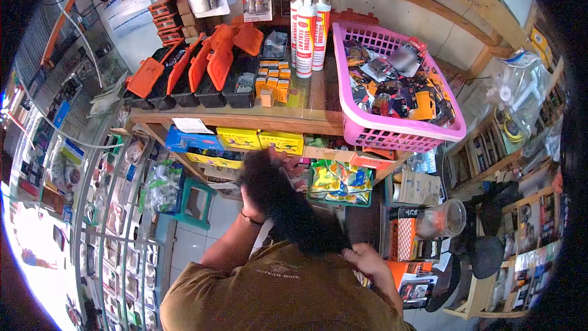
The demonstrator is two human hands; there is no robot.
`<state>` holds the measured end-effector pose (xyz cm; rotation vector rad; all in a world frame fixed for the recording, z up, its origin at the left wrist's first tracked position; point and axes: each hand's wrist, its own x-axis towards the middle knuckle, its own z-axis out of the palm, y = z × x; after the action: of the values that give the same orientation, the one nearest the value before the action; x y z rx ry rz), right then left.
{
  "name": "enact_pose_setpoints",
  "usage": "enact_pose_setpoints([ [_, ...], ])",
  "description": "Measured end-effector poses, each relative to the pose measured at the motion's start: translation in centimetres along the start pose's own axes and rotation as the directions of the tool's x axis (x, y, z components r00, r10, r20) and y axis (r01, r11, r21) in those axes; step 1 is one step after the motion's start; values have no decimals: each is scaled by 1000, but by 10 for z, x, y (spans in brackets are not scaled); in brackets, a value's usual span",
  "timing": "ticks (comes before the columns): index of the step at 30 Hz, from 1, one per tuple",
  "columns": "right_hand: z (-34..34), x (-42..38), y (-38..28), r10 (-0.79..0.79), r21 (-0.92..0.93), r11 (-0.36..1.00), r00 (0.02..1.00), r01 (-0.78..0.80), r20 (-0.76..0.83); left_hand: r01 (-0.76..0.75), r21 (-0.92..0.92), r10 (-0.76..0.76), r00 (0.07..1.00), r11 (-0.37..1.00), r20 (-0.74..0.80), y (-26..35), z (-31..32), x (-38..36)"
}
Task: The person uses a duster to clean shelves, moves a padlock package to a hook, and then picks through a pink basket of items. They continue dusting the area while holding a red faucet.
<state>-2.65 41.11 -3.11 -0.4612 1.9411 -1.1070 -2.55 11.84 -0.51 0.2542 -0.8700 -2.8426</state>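
A long, black, fluffy thing (294,208), smeared by motion, slants across the front of my chest. At its upper end my left hand (252,201) is closed around it, with most of the fingers hidden behind the black material; a dark band circles that wrist. My right hand (364,259) is at the lower end, its fingers curled against the black thing. Just beyond my left hand, under the counter edge, are yellow boxes (280,142). A green tray of colourful packets (340,181) lies to the right of the black thing.
On the wooden counter (245,116) stand black bins with orange lids (174,71), small orange boxes (274,80), silicone sealant tubes (305,43) and a pink basket (401,132) of packaged goods. A green stool (197,205) is at left, a clear plastic tub (447,218) at right.
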Motion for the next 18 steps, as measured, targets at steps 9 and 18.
enact_pose_setpoints([
  [9,10,8,35,-185,119,975,982,189,-39,-70,-257,104,987,964,120,-10,-24,7],
  [18,6,9,16,3,0,1000,1000,-3,8,-66,-201,47,994,977,-96,-10,-20,1],
])
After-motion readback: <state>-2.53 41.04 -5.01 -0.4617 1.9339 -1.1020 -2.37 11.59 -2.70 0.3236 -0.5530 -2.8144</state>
